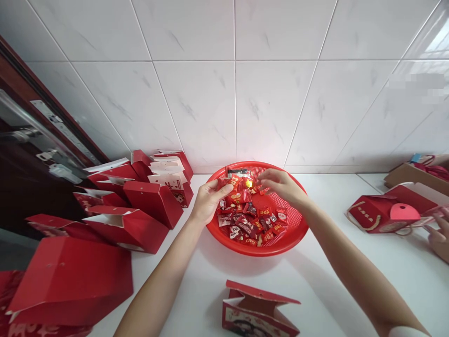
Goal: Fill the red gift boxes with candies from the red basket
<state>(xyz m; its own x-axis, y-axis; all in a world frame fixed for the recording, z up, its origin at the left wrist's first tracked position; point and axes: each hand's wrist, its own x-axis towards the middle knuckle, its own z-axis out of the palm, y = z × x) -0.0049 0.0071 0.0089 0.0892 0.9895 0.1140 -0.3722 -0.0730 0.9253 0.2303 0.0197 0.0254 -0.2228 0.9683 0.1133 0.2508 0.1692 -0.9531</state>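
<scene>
Both forearms reach forward from the near edge of the view, slanting inward to the red basket. The left hand is at the basket's left rim, its thumb laid over the top and its grip pinching red wrapped sweets above the basket's left side. The right hand hangs over the basket's far right part, palm down, fingers bent toward the left hand; whether its grip pinches anything, I cannot tell.

There is one basket on the white worktop, with many small wrapped sweets inside, too heaped to count. One open gift box stands on the near side of the basket. Left of the basket are at least eight red boxes, overlapping, so the exact number is unclear. Well to the right of the basket lie one red box with a rope handle, one brown carton behind it, and one hand of another person.
</scene>
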